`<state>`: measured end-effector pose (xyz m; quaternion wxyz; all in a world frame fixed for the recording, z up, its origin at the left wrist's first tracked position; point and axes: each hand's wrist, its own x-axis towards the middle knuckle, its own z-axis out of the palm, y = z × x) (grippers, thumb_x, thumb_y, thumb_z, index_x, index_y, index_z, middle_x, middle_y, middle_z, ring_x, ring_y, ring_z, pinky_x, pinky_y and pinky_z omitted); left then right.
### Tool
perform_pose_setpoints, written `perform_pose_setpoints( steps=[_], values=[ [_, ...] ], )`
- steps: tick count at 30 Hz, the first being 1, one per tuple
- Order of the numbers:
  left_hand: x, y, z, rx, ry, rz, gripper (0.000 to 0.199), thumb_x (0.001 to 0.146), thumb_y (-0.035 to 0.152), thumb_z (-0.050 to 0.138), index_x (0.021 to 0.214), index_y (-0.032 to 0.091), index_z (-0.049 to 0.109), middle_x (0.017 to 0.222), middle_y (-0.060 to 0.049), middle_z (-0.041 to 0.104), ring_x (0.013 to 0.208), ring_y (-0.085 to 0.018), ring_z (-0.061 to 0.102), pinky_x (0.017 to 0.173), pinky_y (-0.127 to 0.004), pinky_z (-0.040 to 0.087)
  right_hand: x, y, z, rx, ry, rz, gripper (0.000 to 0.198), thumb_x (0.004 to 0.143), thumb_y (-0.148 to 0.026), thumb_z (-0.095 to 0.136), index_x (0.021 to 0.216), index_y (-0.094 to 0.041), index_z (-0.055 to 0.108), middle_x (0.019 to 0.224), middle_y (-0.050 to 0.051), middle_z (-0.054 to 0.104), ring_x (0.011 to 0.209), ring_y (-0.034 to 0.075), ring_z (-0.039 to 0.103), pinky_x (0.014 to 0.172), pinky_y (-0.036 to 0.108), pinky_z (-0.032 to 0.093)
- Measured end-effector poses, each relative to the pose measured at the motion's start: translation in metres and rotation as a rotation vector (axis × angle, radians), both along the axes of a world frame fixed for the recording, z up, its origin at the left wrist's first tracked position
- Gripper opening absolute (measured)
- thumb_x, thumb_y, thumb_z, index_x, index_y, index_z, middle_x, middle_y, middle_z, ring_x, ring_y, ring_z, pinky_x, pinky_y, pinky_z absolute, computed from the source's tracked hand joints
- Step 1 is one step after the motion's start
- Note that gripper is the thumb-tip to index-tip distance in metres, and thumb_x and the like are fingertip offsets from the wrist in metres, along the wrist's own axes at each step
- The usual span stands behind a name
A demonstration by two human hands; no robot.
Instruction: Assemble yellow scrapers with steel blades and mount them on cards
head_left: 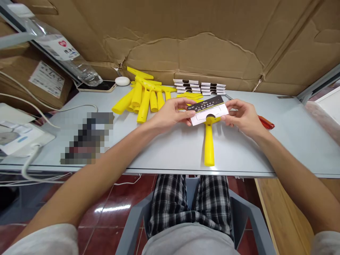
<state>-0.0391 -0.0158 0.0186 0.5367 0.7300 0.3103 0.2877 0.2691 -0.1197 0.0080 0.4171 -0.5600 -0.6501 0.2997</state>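
A black-and-white printed card [208, 109] is held level above the table between my two hands. My left hand [176, 111] pinches its left end, thumb in front. The fingers of my right hand [240, 115] close on the card's right end. Just below and partly behind the card is a yellow plastic scraper handle [209, 145], its round grip pointing toward me; the card covers part of its head. Whether my right fingers also touch that head, I cannot tell.
Several yellow scraper handles [145, 102] are heaped at the back left, beside stacks of folded cards [186, 86]. A red-handled tool [266, 123] lies behind my right hand. At left are a plastic bottle [63, 49], a phone [99, 86] and cables; cardboard [191, 32] walls the back.
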Motion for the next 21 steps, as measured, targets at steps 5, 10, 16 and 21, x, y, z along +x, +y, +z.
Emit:
perform_pose_setpoints(
  steps=[5,10,16,21],
  values=[
    [0.003,-0.002,-0.001,0.025,-0.015,0.012,0.051,0.109,0.065,0.074,0.135,0.022,0.08,0.112,-0.013,0.084,0.079,-0.022,0.082,0.069,-0.039,0.073,0.0,-0.001,0.006,0.082,-0.106,-0.041,0.069,0.085,-0.088,0.082,0.1,-0.02,0.076,0.123,0.012,0.074,0.107,0.02,0.072,0.074,0.035,0.066],
    [0.004,-0.006,-0.004,0.381,0.159,0.129,0.058,0.117,0.065,0.052,0.14,0.02,0.08,0.128,-0.015,0.083,0.085,-0.025,0.086,0.076,-0.039,0.072,0.004,-0.01,0.022,0.132,-0.131,-0.038,0.067,0.089,-0.094,0.073,0.097,-0.027,0.075,0.129,0.009,0.076,0.121,0.025,0.073,0.096,0.046,0.07],
    [0.009,-0.007,-0.016,0.683,0.306,-0.024,0.042,0.107,0.038,0.071,0.146,0.024,0.081,0.156,-0.013,0.079,0.152,-0.036,0.071,0.13,-0.057,0.057,-0.01,-0.074,0.015,0.059,0.041,-0.076,0.052,0.089,-0.069,0.09,0.084,-0.02,0.073,0.101,0.006,0.079,0.09,0.017,0.073,0.081,0.036,0.064],
    [0.013,-0.006,-0.027,0.705,0.425,-0.039,0.043,0.108,0.038,0.072,0.147,0.026,0.082,0.159,-0.011,0.078,0.152,-0.033,0.072,0.132,-0.06,0.054,-0.041,-0.147,0.01,0.045,0.024,0.031,0.036,0.093,-0.042,0.093,0.077,-0.019,0.071,0.076,-0.001,0.072,0.067,0.007,0.062,0.062,0.023,0.049]
  ],
)
